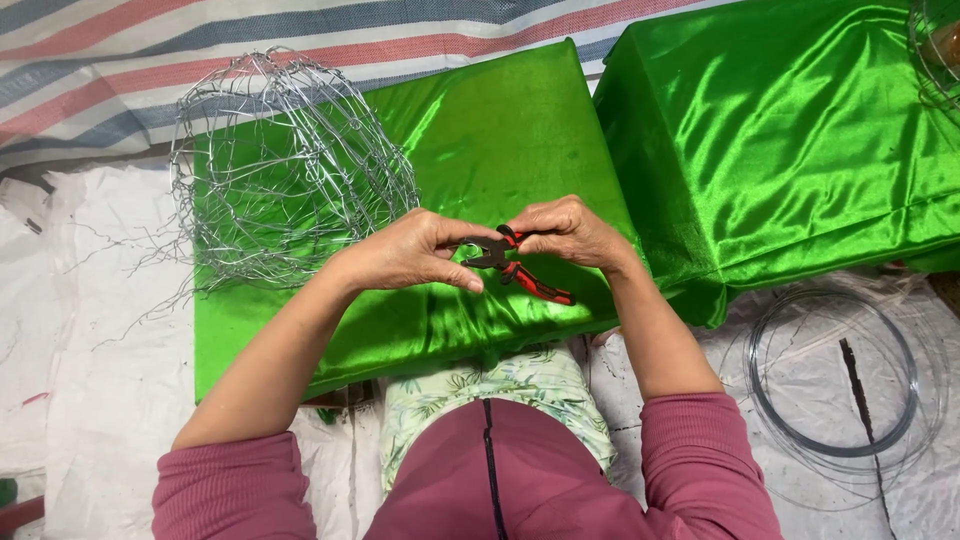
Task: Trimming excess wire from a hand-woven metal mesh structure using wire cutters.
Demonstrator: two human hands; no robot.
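My right hand grips a pair of pliers with red and black handles over a block draped in shiny green cloth. My left hand is closed right beside the plier jaws, its fingertips pinching at them; whatever thin piece it holds is too small to make out. A rounded cage of woven silver wire rests on the left part of the green block, a hand's width from my left hand.
A second green-draped block stands to the right. A coil of wire lies on the white sheeting at lower right. Striped tarpaulin covers the ground behind. Loose wire ends trail left of the cage.
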